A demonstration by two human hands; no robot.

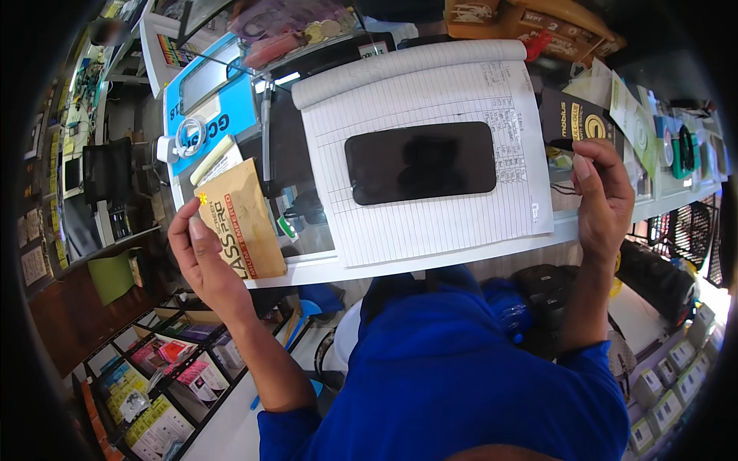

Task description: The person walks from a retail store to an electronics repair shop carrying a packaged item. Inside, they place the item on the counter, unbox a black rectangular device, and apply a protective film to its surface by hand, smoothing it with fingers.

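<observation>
A black smartphone (420, 163) lies screen up on an open lined notebook (369, 234), whose turned pages roll over at the far side. My left hand (209, 265) is raised at the counter's near left, its thumb bent against the fingers, with nothing seen in it. It is nearest a brown screen-protector envelope (257, 223). At the right my right hand (603, 203) is held up beside the notebook. Its thumb and forefinger come together, and I see nothing between them. A black and yellow packet (573, 115) lies just beyond that hand. Neither hand touches the phone.
On the left, a white coiled cable (192, 137) with its plug rests on a blue box (231, 107), alongside a clear phone case (206, 81). A brown container (550, 27) stands at the back. Shelves of small packages (157, 376) are lower left; boxes (665, 411) lower right.
</observation>
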